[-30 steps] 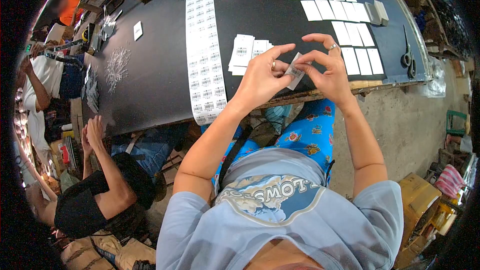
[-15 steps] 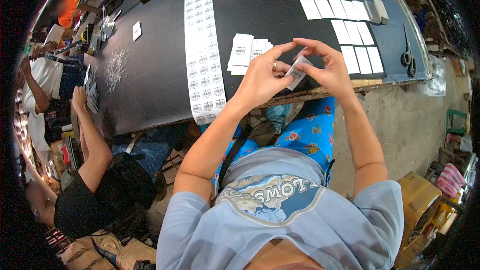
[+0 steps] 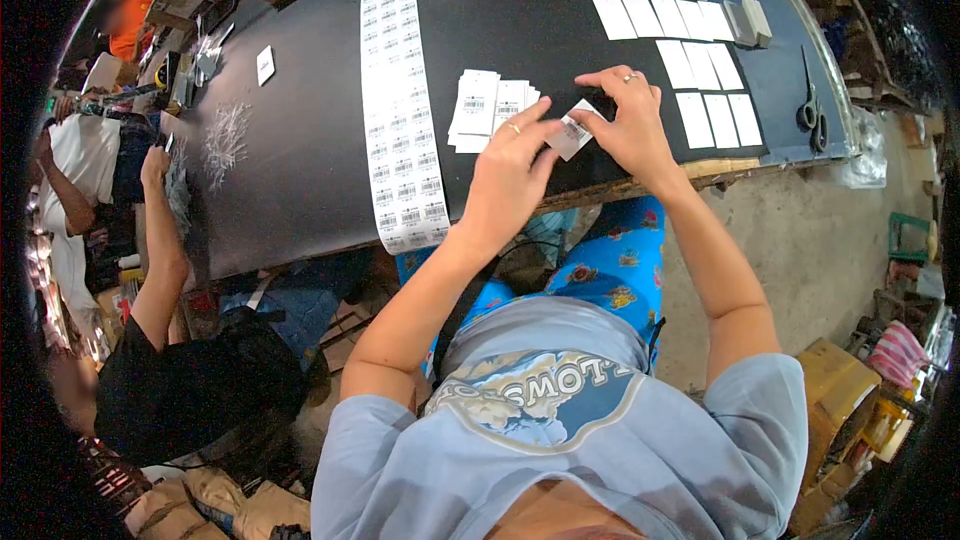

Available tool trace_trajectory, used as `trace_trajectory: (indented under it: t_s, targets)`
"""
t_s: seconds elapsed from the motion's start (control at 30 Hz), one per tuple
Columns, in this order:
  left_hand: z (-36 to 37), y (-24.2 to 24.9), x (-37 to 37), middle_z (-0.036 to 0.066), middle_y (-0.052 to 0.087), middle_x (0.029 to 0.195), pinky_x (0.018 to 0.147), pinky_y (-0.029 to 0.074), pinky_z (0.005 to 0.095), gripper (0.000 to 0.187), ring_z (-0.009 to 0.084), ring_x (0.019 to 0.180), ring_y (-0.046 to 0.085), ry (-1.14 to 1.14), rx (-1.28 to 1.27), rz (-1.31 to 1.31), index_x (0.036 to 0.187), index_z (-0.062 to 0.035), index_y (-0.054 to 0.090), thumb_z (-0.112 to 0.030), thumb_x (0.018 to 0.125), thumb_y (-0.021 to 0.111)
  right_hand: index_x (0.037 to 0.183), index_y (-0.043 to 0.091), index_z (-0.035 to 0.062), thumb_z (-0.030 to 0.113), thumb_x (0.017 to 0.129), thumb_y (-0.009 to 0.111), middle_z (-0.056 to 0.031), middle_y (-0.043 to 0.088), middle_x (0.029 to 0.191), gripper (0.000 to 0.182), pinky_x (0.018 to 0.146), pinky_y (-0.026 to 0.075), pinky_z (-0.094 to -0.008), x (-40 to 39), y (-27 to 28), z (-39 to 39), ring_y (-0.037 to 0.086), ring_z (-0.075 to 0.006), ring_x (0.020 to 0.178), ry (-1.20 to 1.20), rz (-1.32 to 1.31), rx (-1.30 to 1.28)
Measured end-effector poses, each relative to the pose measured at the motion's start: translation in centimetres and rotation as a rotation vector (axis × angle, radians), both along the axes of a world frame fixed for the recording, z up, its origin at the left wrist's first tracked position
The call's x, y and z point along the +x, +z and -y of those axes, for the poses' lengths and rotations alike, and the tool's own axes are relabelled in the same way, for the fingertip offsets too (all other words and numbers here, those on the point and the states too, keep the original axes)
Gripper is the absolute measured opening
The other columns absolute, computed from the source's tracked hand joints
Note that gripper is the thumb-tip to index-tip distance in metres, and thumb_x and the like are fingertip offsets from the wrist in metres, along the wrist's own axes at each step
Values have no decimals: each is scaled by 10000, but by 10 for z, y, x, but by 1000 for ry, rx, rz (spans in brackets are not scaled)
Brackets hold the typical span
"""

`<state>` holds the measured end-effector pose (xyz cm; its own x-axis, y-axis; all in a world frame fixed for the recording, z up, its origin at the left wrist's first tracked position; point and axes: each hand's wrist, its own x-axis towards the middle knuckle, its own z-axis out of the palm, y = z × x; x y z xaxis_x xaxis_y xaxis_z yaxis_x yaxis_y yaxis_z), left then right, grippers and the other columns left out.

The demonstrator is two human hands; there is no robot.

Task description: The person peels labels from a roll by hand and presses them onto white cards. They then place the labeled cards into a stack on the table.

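Note:
A small white barcode tag (image 3: 570, 143) is held tilted between my two hands, just above the near edge of the black table. My left hand (image 3: 508, 175) pinches its left side between thumb and fingers, and a ring shows on one finger. On the other side, my right hand (image 3: 632, 130) has its thumb pressed onto the tag's face, with the index finger arched above. Beyond my left hand lie overlapping white tags with barcodes (image 3: 478, 105). To their left, a long strip of barcode stickers (image 3: 400, 90) runs down the table and hangs over its front edge.
Rows of blank white cards (image 3: 668, 15) cover the table's right part. Scissors (image 3: 812, 105) and a small stack of cards (image 3: 757, 22) lie near the right edge. Leftward are a heap of thin clear fasteners (image 3: 228, 145), a single tag (image 3: 265, 65) and a co-worker's arm (image 3: 160, 260).
Both hands have shifted slightly, and my fingertips, which met above the tag, are now apart. The tag lies flatter, with its face more visible. The co-worker's arm at left reaches farther forward.

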<state>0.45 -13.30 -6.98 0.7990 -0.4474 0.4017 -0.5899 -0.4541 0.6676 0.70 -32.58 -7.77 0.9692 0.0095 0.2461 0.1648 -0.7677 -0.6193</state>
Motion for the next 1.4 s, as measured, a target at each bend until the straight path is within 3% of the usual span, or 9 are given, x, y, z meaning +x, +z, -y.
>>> trace_trajectory:
  t_s: [0.03, 0.13, 0.27, 0.3, 0.37, 0.7, 1.13, 1.33, 1.4]
  targets:
    - [-1, -2, -6, 138, 562, 1296, 1038, 383, 440, 332, 326, 1260, 482, -50, -2, -85, 1095, -6, 633, -34, 770, 698, 1123, 616, 106, 192, 769, 714, -69, 625, 1067, 378, 961, 331, -450, 0, -7, 2, 539, -265, 1056, -27, 76, 13]
    - [-2, -5, -18, 113, 514, 1360, 1106, 264, 487, 355, 309, 1341, 390, -60, 215, 102, 1125, -31, 622, -84, 784, 704, 1277, 533, 117, 225, 833, 658, -63, 537, 1283, 474, 1045, 250, -478, -6, -2, 7, 438, -286, 1232, -6, 214, -124]
    - [0, -12, -22, 31, 397, 1472, 1107, 63, 624, 593, 287, 1433, 204, -34, 435, 167, 1334, -108, 510, -332, 811, 677, 1421, 379, 104, 359, 928, 515, -45, 314, 1517, 571, 1122, 98, -547, -28, 14, 6, 172, -308, 1431, 234, 121, -524]
    - [1, -16, -22, 31, 397, 1472, 1107, 63, 624, 593, 287, 1433, 204, -34, 434, 162, 1334, -108, 510, -332, 811, 677, 1413, 392, 93, 507, 926, 428, -37, 279, 1533, 640, 1124, 27, -590, -31, 8, 8, 109, -315, 1445, 289, 90, -550]
    - [2, -26, -23, 32, 330, 1509, 1070, 22, 688, 792, 290, 1450, 130, -63, 504, 165, 1415, -91, 408, -509, 777, 622, 1418, 388, 95, 542, 917, 408, -31, 279, 1533, 671, 1125, 14, -594, -34, -2, 11, 111, -313, 1445, 306, 82, -575]
    - [-4, -17, -29, 19, 161, 1574, 1060, -25, 693, 957, 319, 1458, 34, -105, 620, 43, 1498, -152, 241, -686, 748, 504, 1441, 358, 105, 623, 887, 387, -29, 242, 1548, 759, 1125, -11, -598, -31, 1, 17, 89, -296, 1453, 298, 7, -659]
    - [-5, -12, -32, 25, 199, 1563, 1071, -4, 681, 942, 293, 1459, 58, -104, 608, 69, 1495, -124, 242, -677, 774, 495, 1440, 351, 96, 557, 926, 399, -40, 231, 1553, 692, 1123, 13, -595, -36, -5, 6, 103, -313, 1447, 300, 39, -633]
    - [-19, 0, -26, 144, 249, 1530, 1142, 88, 534, 793, 325, 1440, 148, -147, 433, -74, 1469, -44, 265, -528, 893, 516, 1406, 385, 43, 483, 911, 518, -162, 288, 1506, 676, 1118, 63, -586, -30, -11, 0, 127, -360, 1433, 179, 53, -389]
    - [-30, 9, -16, 224, 271, 1499, 1149, 168, 412, 701, 353, 1413, 221, -69, 1, -249, 1457, -3, 258, -380, 939, 542, 1321, 487, 31, 414, 825, 669, -202, 440, 1354, 653, 1094, 163, -566, -30, -13, -3, 291, -387, 1343, 49, 4, -49]
